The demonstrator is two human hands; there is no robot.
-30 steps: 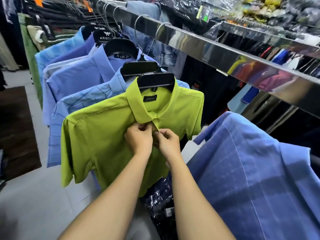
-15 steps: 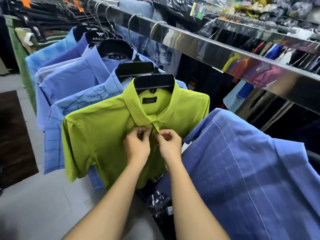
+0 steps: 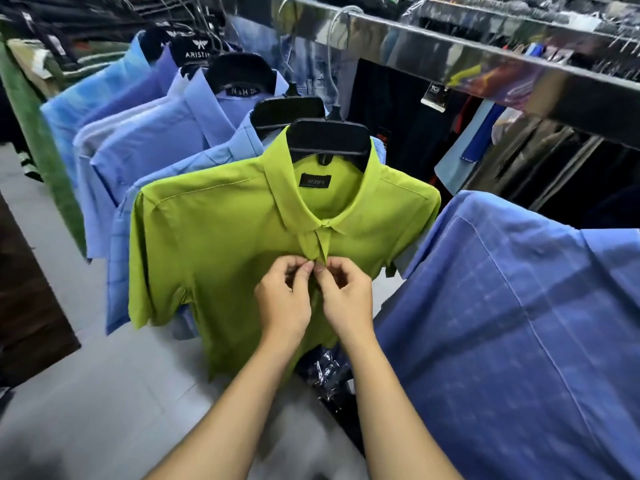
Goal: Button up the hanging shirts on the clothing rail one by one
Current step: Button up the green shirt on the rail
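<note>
Head: left hand [image 3: 282,303], right hand [image 3: 346,299] (curled) pinch shirt [image 3: 221,237].

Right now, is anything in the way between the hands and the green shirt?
No, nothing visible is. The left hand and the right hand both pinch the front edges of the green shirt, just below its collar. The blue checked shirt hangs off to the right, beside them, not in front.

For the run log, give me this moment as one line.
task: buttoning lime shirt | left hand: pinches placket | right hand: pinches placket | collar: closed | hanger: black
</note>
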